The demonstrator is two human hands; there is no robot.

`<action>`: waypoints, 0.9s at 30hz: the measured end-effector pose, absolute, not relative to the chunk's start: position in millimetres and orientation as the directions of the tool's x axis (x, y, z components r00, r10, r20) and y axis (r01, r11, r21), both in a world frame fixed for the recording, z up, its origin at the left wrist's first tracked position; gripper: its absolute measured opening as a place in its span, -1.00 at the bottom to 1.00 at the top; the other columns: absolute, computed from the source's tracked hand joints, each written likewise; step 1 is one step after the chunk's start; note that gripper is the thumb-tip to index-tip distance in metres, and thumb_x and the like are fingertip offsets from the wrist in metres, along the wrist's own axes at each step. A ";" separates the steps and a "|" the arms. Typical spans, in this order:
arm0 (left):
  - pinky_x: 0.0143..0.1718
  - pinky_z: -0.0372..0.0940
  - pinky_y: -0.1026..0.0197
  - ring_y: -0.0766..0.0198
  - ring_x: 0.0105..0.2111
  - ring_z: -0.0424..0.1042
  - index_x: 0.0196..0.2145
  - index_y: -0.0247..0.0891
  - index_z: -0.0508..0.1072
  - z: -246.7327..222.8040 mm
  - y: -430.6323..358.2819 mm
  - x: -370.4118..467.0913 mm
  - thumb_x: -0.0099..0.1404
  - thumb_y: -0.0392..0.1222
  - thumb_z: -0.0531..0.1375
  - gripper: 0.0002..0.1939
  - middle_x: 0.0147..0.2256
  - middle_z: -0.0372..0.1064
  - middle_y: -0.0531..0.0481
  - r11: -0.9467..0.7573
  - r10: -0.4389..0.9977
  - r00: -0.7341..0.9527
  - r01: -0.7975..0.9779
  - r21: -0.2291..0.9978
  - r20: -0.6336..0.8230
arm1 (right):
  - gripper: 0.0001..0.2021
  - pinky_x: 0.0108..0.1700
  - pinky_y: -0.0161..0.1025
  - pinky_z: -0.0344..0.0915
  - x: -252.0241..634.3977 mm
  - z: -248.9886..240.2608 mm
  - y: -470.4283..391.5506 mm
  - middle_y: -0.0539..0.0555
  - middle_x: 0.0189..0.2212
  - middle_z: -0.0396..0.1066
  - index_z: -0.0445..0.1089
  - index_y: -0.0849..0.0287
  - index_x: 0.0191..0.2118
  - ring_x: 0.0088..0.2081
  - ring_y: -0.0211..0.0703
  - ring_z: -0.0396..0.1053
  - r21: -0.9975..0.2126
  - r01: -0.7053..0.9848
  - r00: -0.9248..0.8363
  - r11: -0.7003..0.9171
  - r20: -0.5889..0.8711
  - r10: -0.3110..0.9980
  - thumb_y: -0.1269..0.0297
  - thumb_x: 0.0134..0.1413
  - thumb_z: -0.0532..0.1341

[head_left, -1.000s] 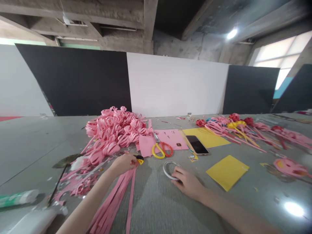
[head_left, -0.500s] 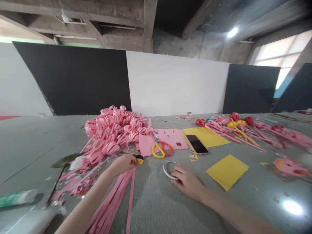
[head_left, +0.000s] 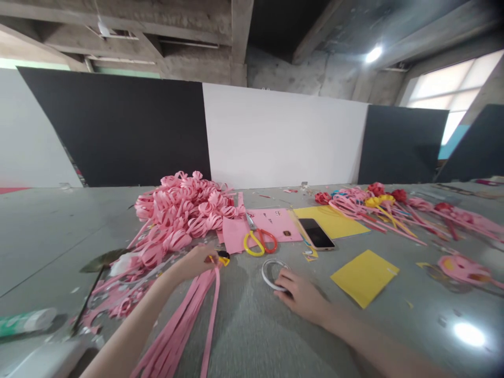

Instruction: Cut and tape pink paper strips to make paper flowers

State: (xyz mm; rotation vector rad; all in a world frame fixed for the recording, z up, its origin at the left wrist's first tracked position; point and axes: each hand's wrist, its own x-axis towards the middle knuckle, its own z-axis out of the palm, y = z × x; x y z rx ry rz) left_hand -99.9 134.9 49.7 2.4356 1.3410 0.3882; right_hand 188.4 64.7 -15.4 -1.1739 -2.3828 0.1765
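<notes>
My left hand (head_left: pixel 199 261) is closed in a pinch at the top end of a pink paper strip (head_left: pixel 213 310), which trails toward the front edge. Beside the fingertips lies a small black-and-yellow object (head_left: pixel 223 257), its kind unclear. More pink strips (head_left: pixel 177 331) lie in a bundle under and in front of that wrist. My right hand (head_left: pixel 301 296) grips the near right side of a white ring-shaped roll of tape (head_left: pixel 266 273) on the table; its fingertips are partly hidden. Scissors (head_left: pixel 260 243) with yellow and red handles rest beyond the two hands.
A heap of looped pink paper (head_left: pixel 185 205) stands at the back left. Pink sheets (head_left: pixel 275 226), a phone (head_left: pixel 317 233) and yellow sheets (head_left: pixel 365 278) lie right of it. Paper flowers (head_left: pixel 378 199) fill the far right. A green-and-white tube (head_left: pixel 27 321) lies at the left.
My left hand has shifted slightly left, and the top of one pink strip has come up with its fingers and now bends. My right hand stays on the roll of tape.
</notes>
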 end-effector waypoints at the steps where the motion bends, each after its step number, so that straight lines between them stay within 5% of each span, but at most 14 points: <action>1: -0.40 0.14 0.35 0.31 -0.43 0.27 -0.47 -0.33 0.39 58.7 132.3 -99.3 0.04 -0.33 0.00 -0.83 -0.47 0.34 0.06 -0.506 0.846 0.528 0.748 0.430 0.075 | -0.94 -0.25 -0.27 0.19 188.4 -15.3 64.5 0.04 -0.36 0.26 0.30 0.17 -0.36 -0.29 -0.19 0.24 -0.306 0.716 -0.522 0.627 0.361 0.773 0.37 0.04 0.09; 4: -0.45 0.16 0.39 0.36 -0.45 0.29 -0.44 -0.31 0.37 91.7 114.2 -92.3 0.10 -0.21 0.03 -0.84 -0.47 0.34 0.08 -0.519 0.812 0.581 0.678 0.520 0.053 | -0.94 -0.28 -0.28 0.19 188.1 -15.1 63.6 0.03 -0.38 0.27 0.30 0.17 -0.37 -0.31 -0.19 0.25 -0.287 0.718 -0.528 0.634 0.367 0.765 0.34 0.04 0.10; 10: -0.50 0.23 0.33 0.39 -0.52 0.31 -0.56 -0.25 0.39 155.2 33.2 -50.9 -0.04 -0.20 0.22 -0.91 -0.43 0.34 0.04 -0.286 0.675 0.737 0.210 0.935 0.041 | -0.95 -0.29 -0.28 0.19 187.7 -18.0 62.8 0.01 -0.41 0.27 0.28 0.17 -0.39 -0.32 -0.20 0.25 -0.276 0.732 -0.493 0.623 0.417 0.764 0.34 0.04 0.11; 13: -0.53 0.22 0.35 0.42 -0.56 0.29 -0.56 -0.24 0.42 150.5 12.2 -25.2 -0.08 -0.23 0.25 -0.93 -0.46 0.35 0.06 -0.146 0.651 0.758 0.182 0.972 -0.044 | -0.96 -0.33 -0.30 0.18 188.0 -19.2 63.3 -0.01 -0.41 0.27 0.28 0.16 -0.39 -0.35 -0.21 0.27 -0.254 0.746 -0.493 0.616 0.411 0.767 0.33 0.03 0.11; 20: -0.43 0.21 0.33 0.35 -0.49 0.31 -0.57 -0.26 0.43 29.2 29.6 16.1 -0.02 -0.43 0.07 -0.83 -0.50 0.34 0.03 -0.371 0.886 0.461 0.646 0.667 0.045 | -0.91 -0.42 -0.32 0.17 188.8 -23.8 67.0 0.00 -0.40 0.28 0.27 0.16 -0.38 -0.40 -0.22 0.28 -0.215 0.795 -0.452 0.567 0.413 0.790 0.26 0.01 0.14; 27: -0.18 0.24 0.14 0.18 -0.22 0.28 -0.35 -0.23 0.39 -3.4 6.2 20.1 0.14 -0.41 -0.03 -0.76 -0.28 0.32 -0.07 -0.604 0.790 0.586 0.696 0.388 0.180 | -0.80 -0.29 -0.26 0.23 188.4 -23.7 66.7 0.08 -0.29 0.21 0.25 0.20 -0.23 -0.30 -0.17 0.26 -0.347 0.780 -0.371 0.521 0.414 0.831 0.36 -0.06 0.13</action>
